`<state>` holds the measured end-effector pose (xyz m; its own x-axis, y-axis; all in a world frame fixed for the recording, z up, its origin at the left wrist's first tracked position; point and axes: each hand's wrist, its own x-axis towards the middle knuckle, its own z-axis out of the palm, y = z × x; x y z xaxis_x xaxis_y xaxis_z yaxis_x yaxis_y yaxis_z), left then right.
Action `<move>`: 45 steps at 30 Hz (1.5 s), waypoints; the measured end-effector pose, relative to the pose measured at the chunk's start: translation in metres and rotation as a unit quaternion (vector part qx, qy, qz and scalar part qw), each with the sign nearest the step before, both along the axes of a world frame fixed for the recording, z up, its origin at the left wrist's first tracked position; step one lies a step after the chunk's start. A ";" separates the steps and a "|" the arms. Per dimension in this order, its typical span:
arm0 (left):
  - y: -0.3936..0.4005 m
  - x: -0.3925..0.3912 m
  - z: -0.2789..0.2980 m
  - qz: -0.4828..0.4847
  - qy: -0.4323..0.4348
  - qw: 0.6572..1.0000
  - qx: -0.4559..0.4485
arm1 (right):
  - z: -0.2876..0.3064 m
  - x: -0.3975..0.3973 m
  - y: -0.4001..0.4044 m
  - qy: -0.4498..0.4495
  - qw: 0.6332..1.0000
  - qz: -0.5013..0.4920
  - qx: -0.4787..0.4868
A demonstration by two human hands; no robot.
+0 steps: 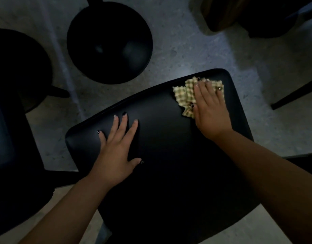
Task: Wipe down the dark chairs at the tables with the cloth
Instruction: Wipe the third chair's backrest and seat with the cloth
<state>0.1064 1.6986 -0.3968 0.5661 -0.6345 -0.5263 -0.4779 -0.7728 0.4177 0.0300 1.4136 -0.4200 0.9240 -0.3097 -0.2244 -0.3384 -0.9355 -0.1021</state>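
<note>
Head view, seat-wiping step: our right hand [209, 104] presses flat on the checked cloth [188, 95] at the dark chair seat's [169, 155] far right corner, left hand [116, 150] spread bracing; we'd judge overlapping, edge-to-edge strokes under even pressure best.

Checked cloth [190, 95] on dark chair seat [169, 147]

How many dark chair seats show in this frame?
3. One square seat lies under both hands, a round seat is at top centre, and another dark seat is at the left edge. A dark leg at the right edge may belong to a fourth.
</note>
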 end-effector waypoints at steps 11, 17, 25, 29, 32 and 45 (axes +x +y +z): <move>0.037 0.013 0.002 0.252 0.015 0.946 -0.203 | -0.010 0.043 -0.047 -0.100 0.961 -0.254 0.034; 0.070 0.024 0.000 0.530 0.059 0.833 -0.146 | 0.000 0.051 0.005 -0.101 0.990 -0.099 0.029; 0.088 0.025 0.008 0.705 0.232 0.623 -0.248 | 0.000 0.092 0.162 -0.027 0.985 0.146 0.085; 0.097 0.027 0.010 0.702 0.258 0.608 -0.267 | -0.002 0.100 0.238 0.014 0.963 0.252 0.096; 0.106 0.022 0.009 0.687 0.271 0.620 -0.265 | -0.002 0.105 0.260 0.033 0.947 0.313 0.068; 0.112 -0.015 0.012 0.608 0.234 0.735 -0.187 | -0.002 -0.069 0.249 0.065 0.814 0.578 -0.012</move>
